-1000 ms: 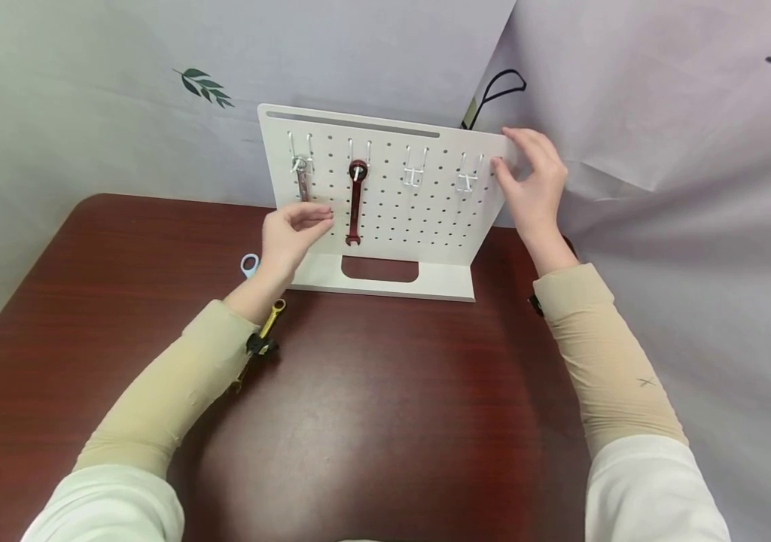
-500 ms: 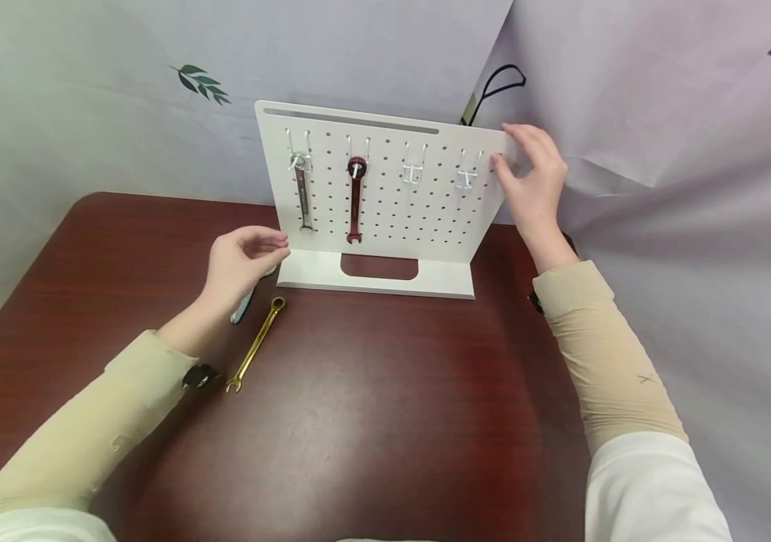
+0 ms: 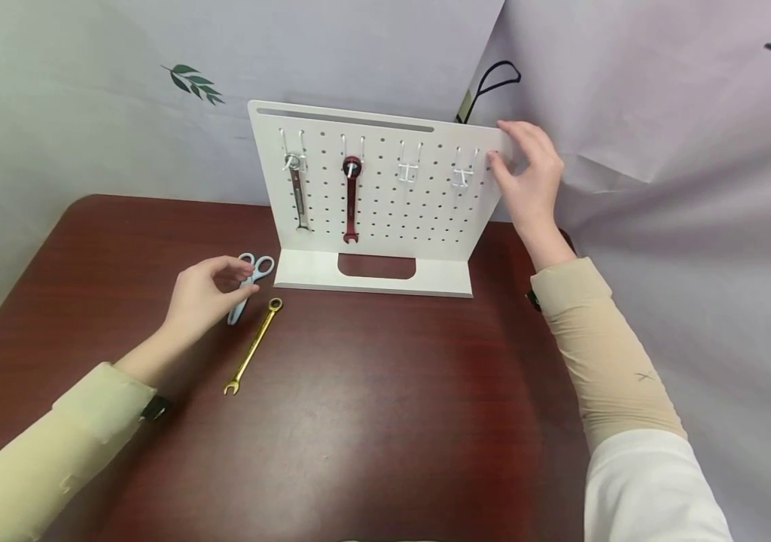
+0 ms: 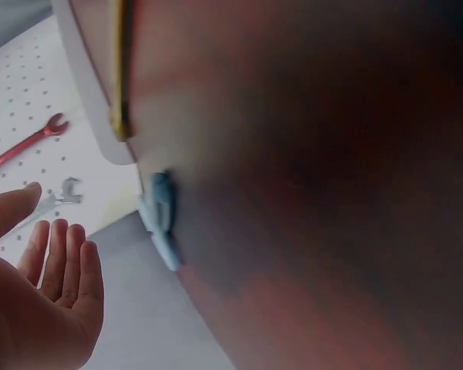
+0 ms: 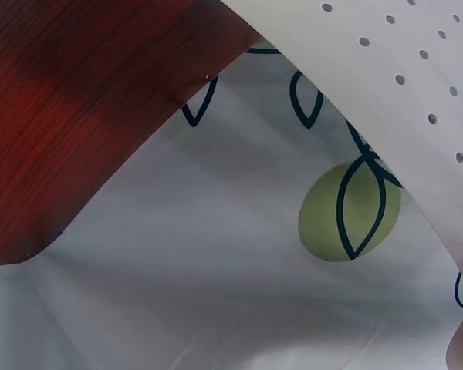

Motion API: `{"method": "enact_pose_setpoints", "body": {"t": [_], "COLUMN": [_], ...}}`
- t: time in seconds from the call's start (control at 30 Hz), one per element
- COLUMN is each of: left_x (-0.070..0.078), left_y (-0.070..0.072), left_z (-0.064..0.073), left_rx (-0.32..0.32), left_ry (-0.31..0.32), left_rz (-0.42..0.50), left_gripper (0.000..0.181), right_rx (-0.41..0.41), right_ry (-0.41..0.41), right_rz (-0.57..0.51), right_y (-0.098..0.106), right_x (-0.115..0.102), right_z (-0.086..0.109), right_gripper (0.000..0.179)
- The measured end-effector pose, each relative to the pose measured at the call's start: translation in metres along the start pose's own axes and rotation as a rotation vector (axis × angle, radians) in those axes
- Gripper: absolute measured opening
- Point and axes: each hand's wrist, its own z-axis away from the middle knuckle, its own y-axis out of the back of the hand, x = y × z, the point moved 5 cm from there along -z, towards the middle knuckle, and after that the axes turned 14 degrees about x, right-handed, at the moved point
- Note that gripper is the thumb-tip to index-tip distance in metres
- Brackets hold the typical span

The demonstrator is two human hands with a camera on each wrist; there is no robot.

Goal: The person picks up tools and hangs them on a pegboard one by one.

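The white pegboard [image 3: 468, 135] stands upright on its base. My right hand [image 3: 533, 181] grips its upper right edge, thumb on the front face. A silver combination wrench [image 3: 299, 197] and a red combination wrench [image 3: 351, 202] hang from the two left hooks. My left hand [image 3: 204, 297] is over the table beside light blue scissors [image 3: 238, 311], partly overlapping their handles in the head view. Its fingers bend loosely with nothing between them; the left wrist view shows thumb and fingers apart. A gold combination wrench [image 3: 250, 348] lies to the right of the scissors.
Two white hooks, a middle one [image 3: 409, 173] and a right one [image 3: 463, 178], bear no tools. A dark red wooden table [image 3: 385, 391] carries everything. Pale hanging cloth [image 3: 663, 181] encloses the back and right side, and a black loop strap [image 3: 498, 75] shows behind the board.
My left hand has moved away from the silver wrench on the board, leftward and down toward the scissors. The silver wrench now shows fully on its hook. My right hand keeps its grip on the board.
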Motion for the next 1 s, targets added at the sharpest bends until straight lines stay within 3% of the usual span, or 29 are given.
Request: {"method": "enact_pose_setpoints", "body": {"t": [0.13,0.53,1.0], "left_x": [-0.008,-0.033,-0.050], "left_y": [0.002,0.000,-0.009], "left_z": [0.006,0.007,0.004], "left_rx": [-0.030,-0.107,-0.136], "left_ry": [-0.018,-0.001,0.068], "left_rz": [-0.063,-0.083,-0.095], "left_gripper": [0.027,0.029,0.040], "right_rx": [-0.004,0.001,0.001], "right_ry": [0.003,-0.008,-0.018], "right_rz": [0.003,0.006,0.007], "right_y": [-0.001,0.000,0.000], "right_x": [0.000,0.002,0.002], "right_z": [0.000,0.000,-0.001], "right_gripper": [0.033,0.033,0.033]}}
